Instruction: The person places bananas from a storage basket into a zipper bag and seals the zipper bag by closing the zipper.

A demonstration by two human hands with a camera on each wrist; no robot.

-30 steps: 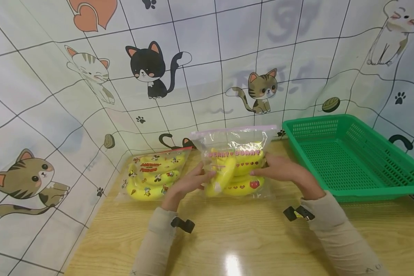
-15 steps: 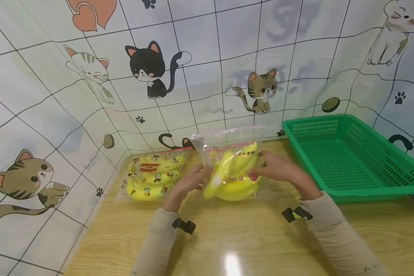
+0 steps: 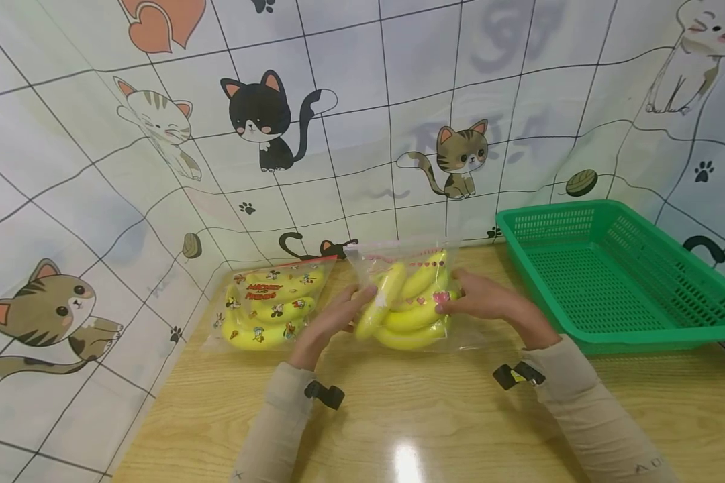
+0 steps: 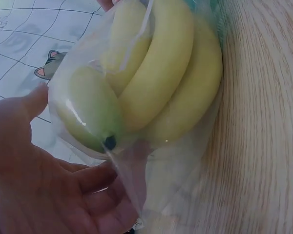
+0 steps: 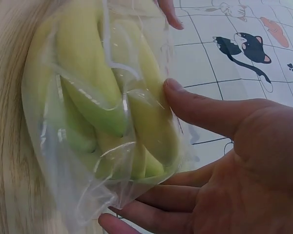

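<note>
A clear zip bag [image 3: 425, 302] with pink print holds several yellow bananas [image 4: 158, 63]. It stands on the wooden table, leaning back. My left hand [image 3: 337, 314] grips its left side, thumb in front and fingers behind. On the other side my right hand [image 3: 486, 296] holds it the same way, its thumb [image 5: 200, 105] against the plastic in the right wrist view. One banana [image 3: 382, 300] lies slanted across the others at the bag's left. To the left, a second zip bag [image 3: 272, 308] with a red top edge and cartoon print lies with bananas inside.
A green slotted plastic basket [image 3: 604, 282] stands at the right, against the wall. The wooden table [image 3: 399, 409] stretches toward me in front of the bags. Behind everything hangs a white gridded cloth [image 3: 362, 121] printed with cats.
The pink-print bag's top has sunk lower and tipped back, and the bananas inside have shifted. Both hands keep their hold and have barely moved. The other bag and the basket stay put.
</note>
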